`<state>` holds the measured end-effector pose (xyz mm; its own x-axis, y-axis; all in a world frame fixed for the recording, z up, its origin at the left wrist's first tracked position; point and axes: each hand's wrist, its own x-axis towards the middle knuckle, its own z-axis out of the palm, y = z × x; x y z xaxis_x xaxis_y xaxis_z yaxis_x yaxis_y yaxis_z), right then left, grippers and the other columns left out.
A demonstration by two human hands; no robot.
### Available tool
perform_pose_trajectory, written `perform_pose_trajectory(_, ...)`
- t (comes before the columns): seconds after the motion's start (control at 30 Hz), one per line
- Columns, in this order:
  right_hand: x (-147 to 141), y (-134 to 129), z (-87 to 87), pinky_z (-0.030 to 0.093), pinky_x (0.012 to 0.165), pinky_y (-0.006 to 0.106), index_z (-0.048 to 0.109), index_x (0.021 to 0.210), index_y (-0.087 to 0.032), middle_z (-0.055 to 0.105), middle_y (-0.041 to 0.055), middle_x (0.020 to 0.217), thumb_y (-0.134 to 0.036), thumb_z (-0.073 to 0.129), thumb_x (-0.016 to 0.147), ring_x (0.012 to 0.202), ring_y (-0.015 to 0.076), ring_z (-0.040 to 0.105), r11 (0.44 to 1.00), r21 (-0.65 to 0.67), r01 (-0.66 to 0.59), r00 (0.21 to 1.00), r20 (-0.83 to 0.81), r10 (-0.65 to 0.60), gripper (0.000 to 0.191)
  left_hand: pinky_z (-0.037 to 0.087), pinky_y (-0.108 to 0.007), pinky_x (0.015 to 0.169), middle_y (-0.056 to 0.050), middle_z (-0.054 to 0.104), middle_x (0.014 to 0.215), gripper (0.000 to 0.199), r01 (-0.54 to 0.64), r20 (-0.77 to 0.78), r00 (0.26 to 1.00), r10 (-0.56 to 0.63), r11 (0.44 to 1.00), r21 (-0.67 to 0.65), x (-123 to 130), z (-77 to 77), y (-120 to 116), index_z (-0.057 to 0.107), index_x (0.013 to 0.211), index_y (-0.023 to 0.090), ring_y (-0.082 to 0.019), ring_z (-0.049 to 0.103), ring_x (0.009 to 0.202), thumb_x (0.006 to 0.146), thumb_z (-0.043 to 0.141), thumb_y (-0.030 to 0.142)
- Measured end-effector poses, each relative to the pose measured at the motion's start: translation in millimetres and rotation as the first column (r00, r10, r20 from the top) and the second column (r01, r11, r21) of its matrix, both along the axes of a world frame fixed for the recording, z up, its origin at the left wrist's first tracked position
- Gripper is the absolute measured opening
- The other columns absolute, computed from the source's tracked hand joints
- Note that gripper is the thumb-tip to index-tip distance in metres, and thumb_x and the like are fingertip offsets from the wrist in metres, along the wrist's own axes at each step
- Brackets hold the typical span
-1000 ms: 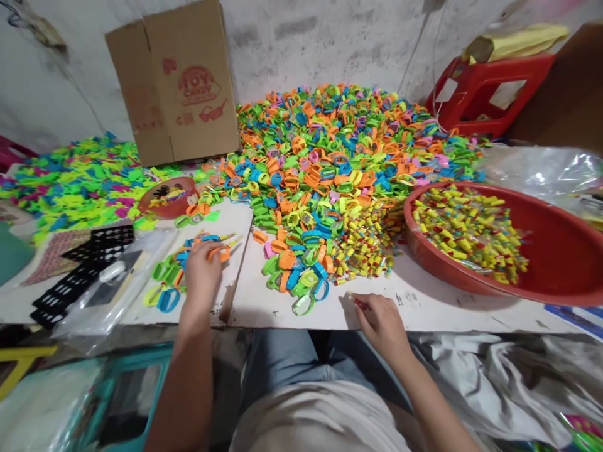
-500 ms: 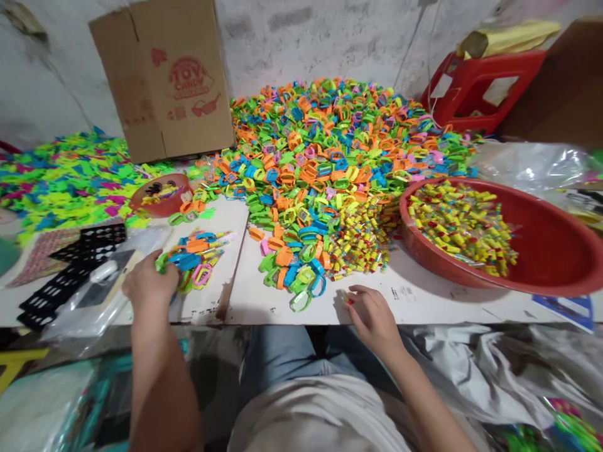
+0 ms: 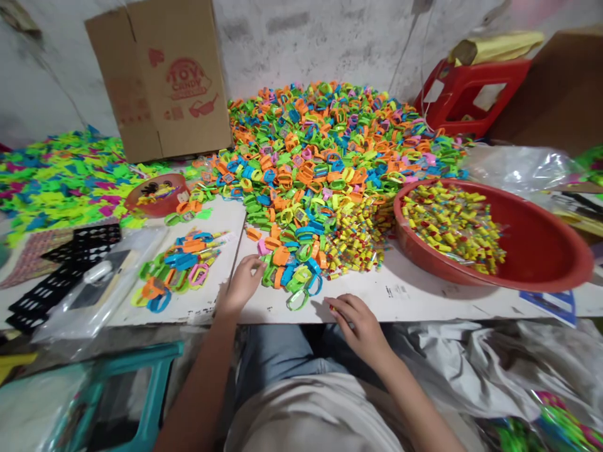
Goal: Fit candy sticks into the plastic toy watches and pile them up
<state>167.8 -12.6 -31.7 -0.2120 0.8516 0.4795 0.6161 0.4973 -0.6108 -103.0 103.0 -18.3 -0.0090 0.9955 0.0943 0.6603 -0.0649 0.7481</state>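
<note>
My left hand (image 3: 245, 284) is at the left front edge of the heap of plastic toy watches (image 3: 301, 169), its thumb and fingers parted beside a green watch (image 3: 269, 275). Nothing shows between them. In my right hand (image 3: 360, 323), near the table's front edge, the fingertips pinch a small candy packet (image 3: 333, 308); only a red bit of it shows. A loose pile of yellow candy packets (image 3: 355, 242) lies just beyond that hand. Left of my left hand, watches and candy packets lie together in a small group (image 3: 181, 263).
A large red basin (image 3: 541, 242) with candy packets stands on the right. A small red bowl (image 3: 157, 204), a cardboard box (image 3: 174, 81) and bright plastic pieces (image 3: 61, 176) are at the left. Black perforated strips (image 3: 61, 276) lie near the left edge. A teal stool (image 3: 155, 383) stands below.
My left hand has moved right, from the small group of watches to the front of the big heap, leaving a watch behind. The right hand stays nearly in place, still pinching the packet.
</note>
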Motion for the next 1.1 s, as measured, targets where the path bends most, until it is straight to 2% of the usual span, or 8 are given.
perform_pose_trajectory(0.13, -8, -7, 7.8, 0.053, 0.073, 0.032, 0.060, 0.113, -0.020, 0.064, 0.0068, 0.090, -0.018, 0.048, 0.094, 0.084, 0.0192, 0.061, 0.998, -0.056, -0.004, 0.994, -0.106, -0.002, 0.022, 0.049, -0.027, 0.068, -0.002, 0.060, 0.072, 0.030, 0.036, 0.131, 0.991, -0.024, 0.995, -0.093, 10, 17.3, -27, 0.054, 0.078, 0.019, -0.017, 0.059, 0.071, 0.083, 0.049, 0.047)
perform_pose_trajectory(0.27, -25, -8, 21.9, 0.051, 0.076, 0.032, 0.054, 0.122, -0.021, 0.064, 0.0067, 0.095, -0.026, 0.054, 0.093, 0.086, 0.0193, 0.060, 0.995, -0.099, -0.001, 0.977, -0.211, -0.020, 0.030, 0.044, -0.024, 0.063, 0.001, 0.055, 0.069, 0.036, 0.150, 0.302, 0.949, -0.096, 0.975, -0.164, 30, 38.4, -61, 0.054, 0.081, 0.019, -0.014, 0.053, 0.067, 0.082, 0.051, 0.054)
perform_pose_trajectory(0.43, -37, 0, 38.2, 0.049, 0.075, 0.030, 0.055, 0.124, -0.021, 0.064, 0.0067, 0.095, -0.029, 0.049, 0.094, 0.085, 0.0182, 0.059, 0.974, -0.204, -0.100, 0.936, -0.351, 0.023, 0.031, 0.040, -0.024, 0.060, 0.001, 0.051, 0.068, 0.047, 0.462, 0.504, 0.821, -0.270, 0.832, -0.306, 55, 57.4, -85, 0.054, 0.075, 0.017, -0.014, 0.047, 0.064, 0.081, 0.051, 0.064)
perform_pose_trajectory(0.57, -31, 1, 45.0, 0.045, 0.063, 0.025, 0.061, 0.100, -0.020, 0.064, 0.0027, 0.083, -0.035, 0.048, 0.094, 0.072, 0.0152, 0.057, 0.906, -0.368, -0.210, 0.884, -0.466, 0.015, 0.021, 0.036, -0.024, 0.056, 0.003, 0.042, 0.061, 0.054, 0.464, 0.525, 0.814, -0.247, 0.821, -0.334, 68, 55.0, -90, 0.046, 0.065, 0.018, -0.012, 0.041, 0.059, 0.082, 0.044, 0.069)
perform_pose_trajectory(0.67, -24, -2, 47.9, 0.042, 0.062, 0.023, 0.059, 0.095, -0.020, 0.061, 0.0006, 0.079, -0.040, 0.051, 0.092, 0.070, 0.0139, 0.053, 0.869, -0.411, -0.275, 0.860, -0.509, 0.032, 0.022, 0.033, -0.025, 0.056, 0.003, 0.039, 0.059, 0.052, 0.480, 0.500, 0.823, -0.271, 0.801, -0.357, 72, 49.4, -91, 0.044, 0.064, 0.018, -0.012, 0.039, 0.059, 0.082, 0.045, 0.067)
perform_pose_trajectory(0.9, -11, 2, 43.4, 0.040, 0.068, 0.024, 0.058, 0.086, -0.019, 0.057, -0.0013, 0.075, -0.045, 0.057, 0.088, 0.072, 0.0135, 0.052, 0.759, -0.506, -0.409, 0.813, -0.580, 0.051, 0.026, 0.036, -0.027, 0.064, 0.000, 0.050, 0.068, 0.038, 0.520, 0.440, 0.825, -0.354, 0.780, -0.348, 76, 43.8, -88, 0.053, 0.071, 0.017, -0.015, 0.045, 0.068, 0.083, 0.047, 0.053)
perform_pose_trajectory(1.0, -6, 5, 42.3, 0.041, 0.072, 0.026, 0.061, 0.090, -0.018, 0.061, 0.0008, 0.081, -0.043, 0.058, 0.086, 0.076, 0.0151, 0.054, 0.723, -0.538, -0.433, 0.829, -0.553, 0.085, 0.025, 0.039, -0.028, 0.071, -0.002, 0.057, 0.074, 0.036, 0.524, 0.438, 0.817, -0.374, 0.799, -0.296, 76, 40.9, -88, 0.055, 0.069, 0.017, -0.017, 0.050, 0.075, 0.084, 0.048, 0.049)
perform_pose_trajectory(1.1, -2, 6, 45.5, 0.040, 0.071, 0.026, 0.064, 0.089, -0.018, 0.062, 0.0015, 0.081, -0.043, 0.058, 0.086, 0.075, 0.0152, 0.053, 0.702, -0.568, -0.429, 0.872, -0.463, 0.158, 0.026, 0.042, -0.028, 0.073, -0.004, 0.060, 0.079, 0.040, 0.569, 0.434, 0.795, -0.424, 0.769, -0.290, 73, 39.3, -89, 0.056, 0.067, 0.016, -0.018, 0.054, 0.079, 0.084, 0.049, 0.051)
